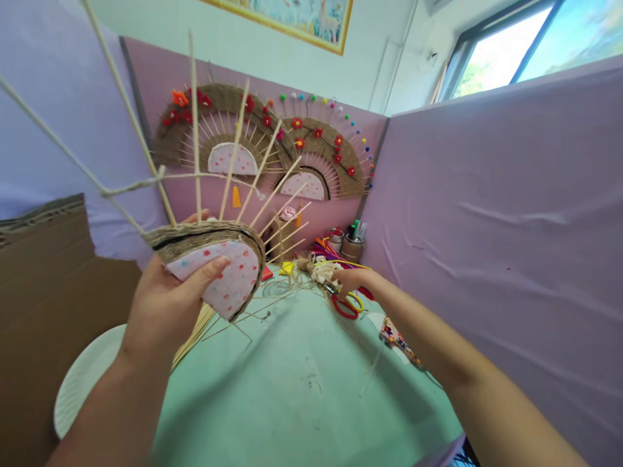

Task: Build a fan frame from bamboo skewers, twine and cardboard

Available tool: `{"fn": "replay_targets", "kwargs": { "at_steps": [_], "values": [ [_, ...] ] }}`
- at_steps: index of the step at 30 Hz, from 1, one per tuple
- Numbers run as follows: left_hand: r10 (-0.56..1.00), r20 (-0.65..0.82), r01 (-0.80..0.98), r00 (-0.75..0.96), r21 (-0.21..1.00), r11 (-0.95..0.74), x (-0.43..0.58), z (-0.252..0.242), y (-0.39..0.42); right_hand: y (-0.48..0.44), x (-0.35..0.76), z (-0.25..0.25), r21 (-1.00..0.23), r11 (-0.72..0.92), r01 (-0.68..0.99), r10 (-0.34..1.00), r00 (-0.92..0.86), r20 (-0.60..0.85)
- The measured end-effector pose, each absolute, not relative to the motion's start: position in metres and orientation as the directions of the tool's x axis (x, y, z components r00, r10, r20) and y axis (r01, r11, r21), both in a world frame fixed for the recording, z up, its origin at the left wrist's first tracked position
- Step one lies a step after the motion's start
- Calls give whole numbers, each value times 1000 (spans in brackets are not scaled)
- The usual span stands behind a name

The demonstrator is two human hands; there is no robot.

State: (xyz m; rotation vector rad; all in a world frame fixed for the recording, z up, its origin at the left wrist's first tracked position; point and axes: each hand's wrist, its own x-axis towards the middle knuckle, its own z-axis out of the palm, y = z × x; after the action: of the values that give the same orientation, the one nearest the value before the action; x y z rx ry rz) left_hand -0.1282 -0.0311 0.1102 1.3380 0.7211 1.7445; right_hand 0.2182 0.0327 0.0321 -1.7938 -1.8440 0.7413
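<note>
My left hand grips a half-round fan, its thumb on the spotted pink-and-white face. Twine wraps the curved edge, and thin wooden sticks radiate from it. A cord runs across the leftmost sticks, with a loose end hanging near the middle. At the back of the table, my right hand is stretched low beside a bundle of cream cord and scissors with red and yellow on the handles. Its fingertips are mostly hidden, so whether they hold anything is unclear.
Two finished-looking fans with red flowers hang on the purple board behind. Cans of pens stand in the back corner. A floral-patterned glue gun lies at right. Loose sticks and a white plate are at left.
</note>
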Motion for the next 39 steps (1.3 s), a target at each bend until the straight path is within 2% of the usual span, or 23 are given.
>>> {"fn": "replay_targets", "kwargs": {
  "at_steps": [4, 10, 14, 16, 21, 24, 27, 31, 35, 39],
  "values": [
    [871, 485, -259, -81, 834, -488, -125, 110, -32, 6, 219, 20, -662, 52, 748, 996, -86, -19],
    [854, 513, -278, -84, 811, -515, -127, 113, -33, -64, 226, 2, -739, 143, 659, 988, -56, 142],
    [802, 590, -256, -91, 765, -591, -127, 109, -33, -114, 253, -7, -740, -7, 673, 983, 140, 118],
    [759, 643, -203, -100, 734, -648, -125, 104, -31, -135, 271, -8, -667, -137, 732, 967, 246, 72],
    [626, 770, -6, -126, 630, -777, -113, 86, -22, -171, 300, -13, -314, -421, 851, 903, 424, -61],
    [620, 782, 76, -67, 623, -778, -107, 79, -19, -175, 301, -25, -231, -467, 853, 882, 434, -181],
    [632, 775, 148, -16, 627, -765, -106, 75, -20, -170, 299, -40, -198, -492, 848, 867, 458, -194],
    [610, 792, 159, -33, 607, -779, -107, 77, -21, -160, 301, -58, -211, -519, 828, 854, 491, -171],
    [600, 799, 105, -42, 600, -793, -106, 81, -22, -158, 310, -65, -273, -434, 859, 901, 417, -120],
    [602, 797, 109, -52, 604, -789, -107, 83, -21, -166, 318, -51, -397, -376, 837, 915, 404, -14]
  ]
}}
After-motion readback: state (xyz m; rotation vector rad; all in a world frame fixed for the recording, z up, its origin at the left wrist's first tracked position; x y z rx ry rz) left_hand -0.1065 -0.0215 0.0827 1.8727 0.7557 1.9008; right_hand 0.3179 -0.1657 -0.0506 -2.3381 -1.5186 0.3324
